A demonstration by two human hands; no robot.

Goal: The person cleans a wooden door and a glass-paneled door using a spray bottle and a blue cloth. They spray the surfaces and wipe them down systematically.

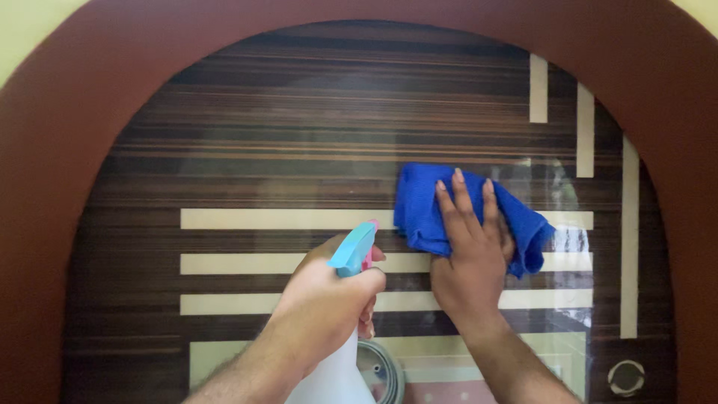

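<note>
The left hand (329, 303) is clenched around the neck of a white plastic spray bottle with a light-blue and pink trigger head (353, 251), nozzle pointed at the surface ahead. The right hand (470, 258) lies flat, fingers extended and released, pressing a folded blue microfibre cloth (426, 206) against a glossy dark-brown striped wood panel with cream inlay bars (299, 135). The cloth sits right of centre on the panel, just beside the bottle's trigger head. A reddish-brown arched frame (45, 187) borders the panel. A small round metal fitting (626, 377) sits at the lower right.
</note>
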